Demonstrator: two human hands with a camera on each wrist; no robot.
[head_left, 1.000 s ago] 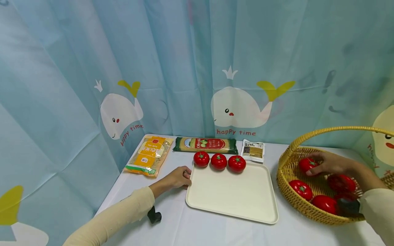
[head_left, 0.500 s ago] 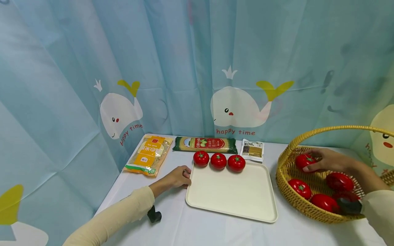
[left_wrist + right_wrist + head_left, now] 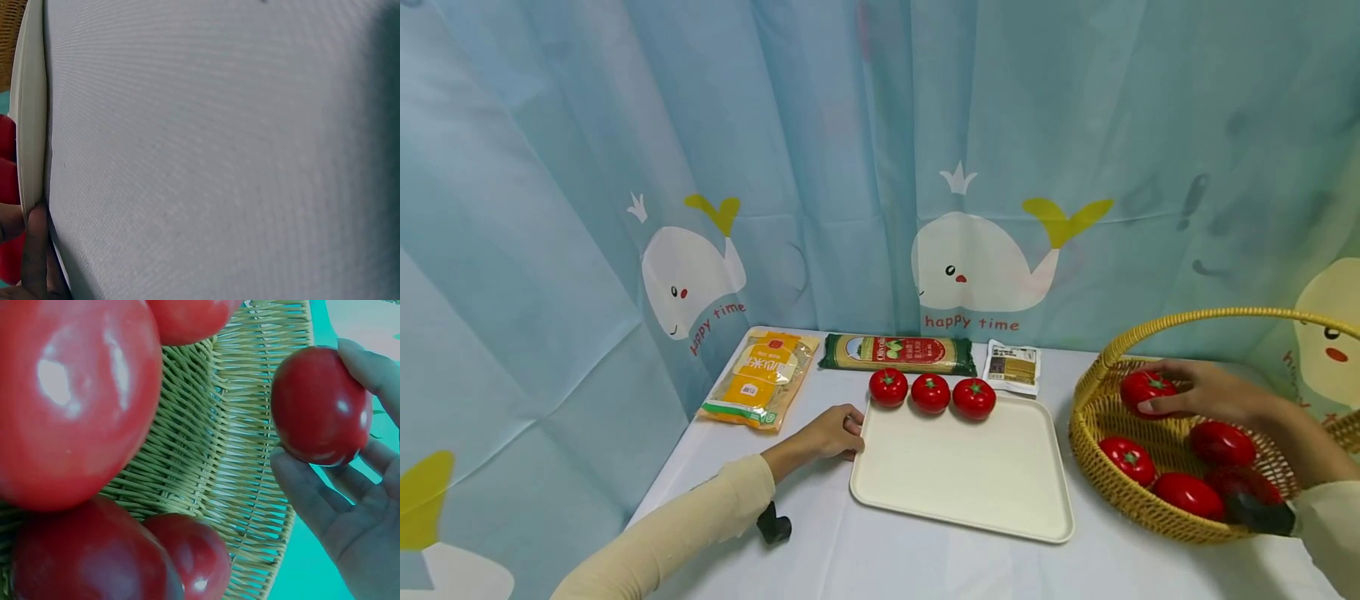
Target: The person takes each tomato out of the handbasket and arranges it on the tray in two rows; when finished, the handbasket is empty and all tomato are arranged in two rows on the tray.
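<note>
My right hand [image 3: 1217,393] grips a red tomato [image 3: 1148,392] between thumb and fingers, over the far left part of the wicker basket [image 3: 1086,454]. The right wrist view shows the same tomato [image 3: 322,406] held by the fingertips, beside the woven wall. Several more tomatoes lie in the basket, among them one at its left [image 3: 1127,461]. With my left hand [image 3: 831,433] I pinch the left edge of a cream tray [image 3: 962,475]; in the left wrist view a finger and thumb meet at the tray rim [image 3: 32,125]. Three tomatoes sit in a row along the tray's far edge, the middle tomato [image 3: 931,393] between two others.
Behind the tray lie a spaghetti pack [image 3: 897,354] and a small white sachet [image 3: 1012,367]. A yellow grain bag [image 3: 760,379] is at the far left. The basket's tall handle [image 3: 1217,313] arches above my right hand. Curtains [image 3: 850,167] hang behind the table.
My right hand has shifted slightly left with the tomato, which stays over the basket. The left hand keeps its hold on the tray edge. The whole view has drifted a little.
</note>
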